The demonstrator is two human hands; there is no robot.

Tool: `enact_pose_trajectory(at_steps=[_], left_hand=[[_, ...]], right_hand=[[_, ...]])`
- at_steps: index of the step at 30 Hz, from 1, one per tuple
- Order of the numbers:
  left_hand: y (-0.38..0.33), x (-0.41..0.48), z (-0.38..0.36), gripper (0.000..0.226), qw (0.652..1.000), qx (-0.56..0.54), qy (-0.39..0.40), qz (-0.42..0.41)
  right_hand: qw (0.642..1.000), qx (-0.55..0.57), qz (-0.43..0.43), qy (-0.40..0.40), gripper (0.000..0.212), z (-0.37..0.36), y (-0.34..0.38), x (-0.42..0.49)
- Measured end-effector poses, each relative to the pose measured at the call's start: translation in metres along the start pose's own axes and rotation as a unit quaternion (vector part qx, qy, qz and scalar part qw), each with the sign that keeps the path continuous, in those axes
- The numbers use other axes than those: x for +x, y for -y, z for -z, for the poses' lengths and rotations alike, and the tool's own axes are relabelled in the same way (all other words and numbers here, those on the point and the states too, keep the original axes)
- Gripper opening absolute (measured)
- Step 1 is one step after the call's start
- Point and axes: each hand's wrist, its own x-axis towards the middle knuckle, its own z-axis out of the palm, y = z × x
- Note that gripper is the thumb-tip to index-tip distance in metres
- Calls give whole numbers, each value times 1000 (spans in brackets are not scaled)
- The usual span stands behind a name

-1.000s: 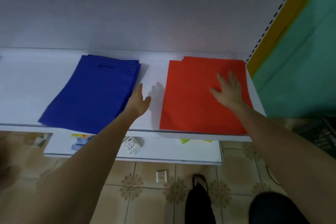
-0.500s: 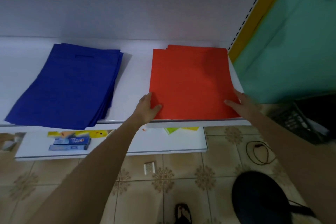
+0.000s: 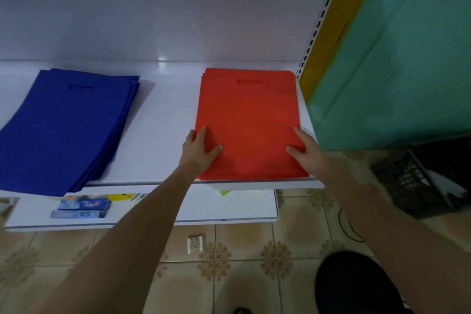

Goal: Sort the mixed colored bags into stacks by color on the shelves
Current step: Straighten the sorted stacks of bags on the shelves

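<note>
Left hand [image 3: 200, 148] is laid flat at the near left corner of the red bag stack [image 3: 247, 125]: thumb spread onto the top bag, fingers held straight along the stack's left edge. Right hand [image 3: 304, 149] is mirrored at the near right side, thumb resting on top, fingers extended along the right edge. Nothing is pinched or lifted; the stack is bracketed between the two spread hands.

Red stack is seen lying flat at the right end of the white shelf [image 3: 163, 115], its cut-out handle turned toward the back panel and its near edge level with the shelf lip. Blue bag stack [image 3: 66, 130] is placed well apart to the left on the same shelf, fanned slightly, its near edge overhanging the lip.

On the lower shelf [image 3: 204, 208], blue toothpaste boxes [image 3: 81, 208] are noted. A teal door [image 3: 395, 71] is seen to the right, a black crate [image 3: 420, 181] beneath it, patterned floor tiles [image 3: 242, 237] below.
</note>
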Motion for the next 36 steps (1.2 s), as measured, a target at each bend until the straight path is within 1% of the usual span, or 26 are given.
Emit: enact_pose_trajectory(at_steps=[3,6,8,10,13,15,17,20,22,25,28,30,31,33,36], left_hand=[[-2,-2,0,73,1000,-13,-22,3],[0,-7,6,68,999,-10,-32,5],[12,-13,18,63,999,-1,-45,-1],[28,-20,37,58,996,-2,-84,-11],[59,-33,77,50,986,8,-164,-24],[87,-41,109,47,979,13,-203,-17],[121,-50,143,46,974,28,-223,3],[181,-58,188,46,969,56,-236,45],[221,-59,212,46,967,69,-234,69],[273,-58,240,48,973,84,-194,96],[307,-46,263,52,982,98,-124,100],[322,-32,273,54,988,86,-92,87],[327,-25,276,54,991,76,-83,77],[333,-17,279,54,993,65,-78,64],[333,-15,278,56,993,54,-85,64]], right_hand=[[1000,-29,10,0,60,2,-4,5],[992,-119,22,-41,60,6,-1,7],[982,-157,76,-70,58,4,14,4],[975,-161,135,-68,56,-10,39,0],[973,-121,193,-39,54,-57,83,-8],[971,-93,218,-5,54,-99,109,-15],[970,-79,228,44,54,-145,130,-24],[967,-71,220,107,57,-210,153,-37],[966,-67,202,147,57,-249,166,-44],[967,-60,166,186,61,-299,187,-51],[974,-45,106,196,80,-335,202,-51],[975,-66,91,191,96,-353,206,-49],[974,-80,93,190,100,-360,207,-48],[973,-99,97,186,101,-371,208,-43],[979,-90,105,151,86,-369,212,-34]])
